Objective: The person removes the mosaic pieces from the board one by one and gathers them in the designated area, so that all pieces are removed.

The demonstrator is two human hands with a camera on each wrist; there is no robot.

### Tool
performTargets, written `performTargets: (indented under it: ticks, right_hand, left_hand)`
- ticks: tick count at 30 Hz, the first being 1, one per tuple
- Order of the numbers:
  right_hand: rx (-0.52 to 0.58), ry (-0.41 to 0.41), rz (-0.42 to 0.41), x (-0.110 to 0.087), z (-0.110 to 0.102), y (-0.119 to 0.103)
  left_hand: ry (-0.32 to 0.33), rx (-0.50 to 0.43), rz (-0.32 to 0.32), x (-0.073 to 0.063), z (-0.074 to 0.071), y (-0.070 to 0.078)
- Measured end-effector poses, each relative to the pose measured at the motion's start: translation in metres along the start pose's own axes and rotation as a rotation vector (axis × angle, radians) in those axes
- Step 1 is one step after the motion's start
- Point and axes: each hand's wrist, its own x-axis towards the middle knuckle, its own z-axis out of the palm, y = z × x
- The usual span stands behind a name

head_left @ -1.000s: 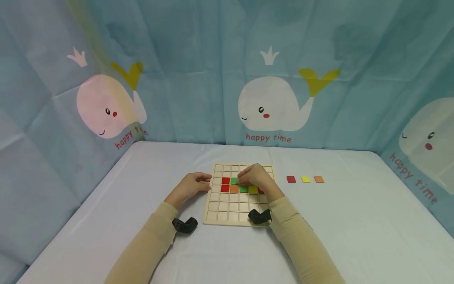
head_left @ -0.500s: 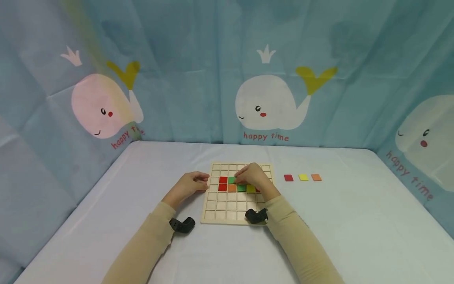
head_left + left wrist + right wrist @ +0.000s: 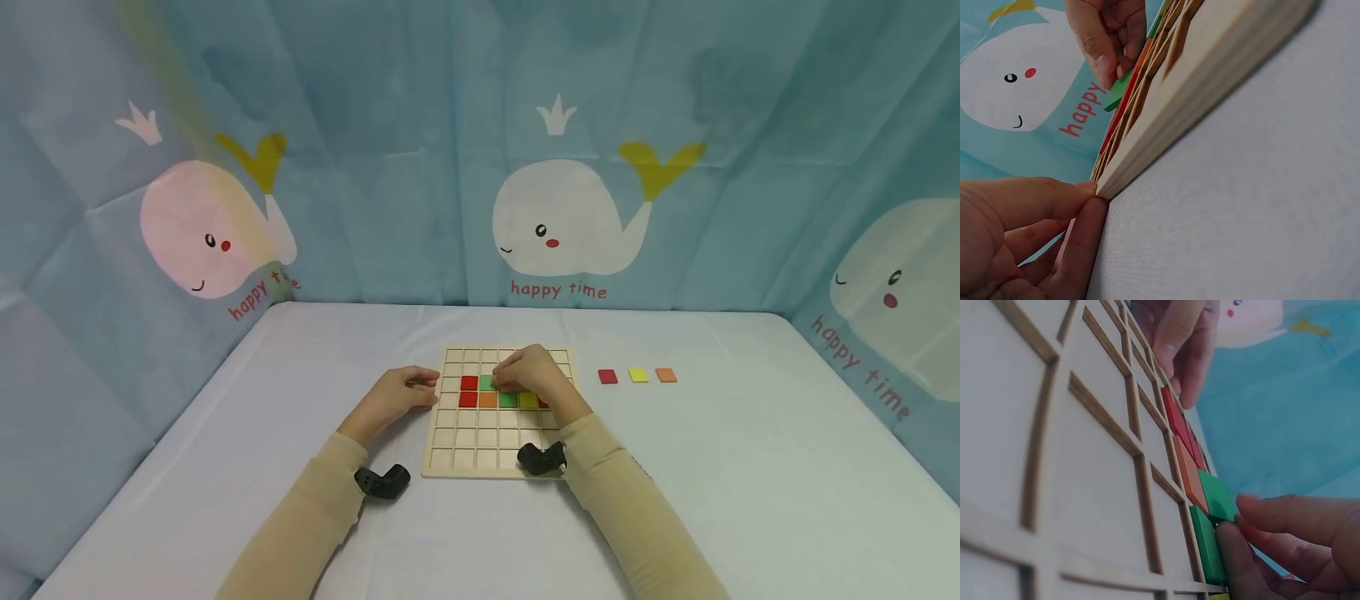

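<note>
The back green tile's (image 3: 1215, 494) right edge is pinched by the right hand (image 3: 531, 372); the board (image 3: 466, 438), by the left hand (image 3: 392, 394).

Head view: from above, forward-down, farther back; wrist views: low, close, across board (image 3: 466, 438), sharing green tile (image 3: 1217, 492).

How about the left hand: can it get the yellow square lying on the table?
Probably not right now: the left hand pinches the board, and the yellow square lies beyond the right hand.
</note>
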Motion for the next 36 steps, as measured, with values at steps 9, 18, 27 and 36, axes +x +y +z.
performTargets:
  ticks: [9,18,27,36]
  right_hand:
    - [0.022,0.017,-0.013,-0.0005,0.0012,-0.002]
    - [0.025,0.033,-0.044,0.0022,0.0035,0.0023]
    - [0.034,0.038,-0.042,0.0017,0.0055,0.0038]
    - [0.033,0.044,-0.046,-0.0017,0.0059,0.0034]
  left_hand:
    - [0.003,0.006,0.012,0.0008,-0.0016,0.0002]
    - [0.0,-0.012,0.012,0.0002,-0.0012,0.0012]
    - [0.02,-0.012,0.002,-0.0015,0.0009,0.0007]
    - [0.013,-0.01,-0.002,-0.0027,0.0026,-0.0008]
